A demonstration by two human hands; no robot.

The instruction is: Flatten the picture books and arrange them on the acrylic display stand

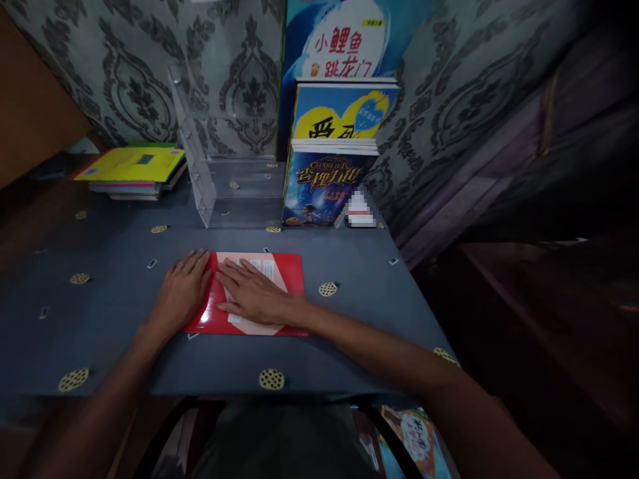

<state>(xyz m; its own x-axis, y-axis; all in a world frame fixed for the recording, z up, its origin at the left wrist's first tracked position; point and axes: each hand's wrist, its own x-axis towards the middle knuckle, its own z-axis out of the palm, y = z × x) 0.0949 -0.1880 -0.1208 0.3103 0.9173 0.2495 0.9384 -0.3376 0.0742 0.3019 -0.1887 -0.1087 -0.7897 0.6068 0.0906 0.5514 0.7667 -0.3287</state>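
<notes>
**Red book [293, 279] is lying flat beneath a right hand [257, 296]**

The right hand is pressing palm-down across the pale panel of the glossy cover, its fingers slightly apart and clamping nothing. At the book's left edge, the left hand [184, 289] is resting palm-down too, its fingers close together and gripping nothing. The book is lying closed, in front of a clear acrylic stand [197, 169] and outside it.

By the look of things, the work is standing partway. On the stand's right side, books are already standing upright in steps: a dark blue volume [324, 193] in front, a blue-and-yellow one [344, 110] behind it, and a tall blue one [299, 40] at the back. The red book is not standing among them, and a yellow-topped stack [144, 166] is lying on its side beyond the stand's left panel. Whether that stack belongs to the same work, the view is not telling.

Blue-grey cloth printed with yellow pineapples [272, 379] is covering the table. A small white object [360, 209], blurred out, is sitting just beside the front volume. Damask wallpaper [130, 80] is rising behind, a brown panel [30, 106] is slanting in at the left, and purplish-grey fabric [499, 146] is hanging at the right. Below the table's near edge, a colourful cover [419, 432] is showing beside a dark strap [394, 436]; deep shadow is hiding much of the room's right side.
</notes>
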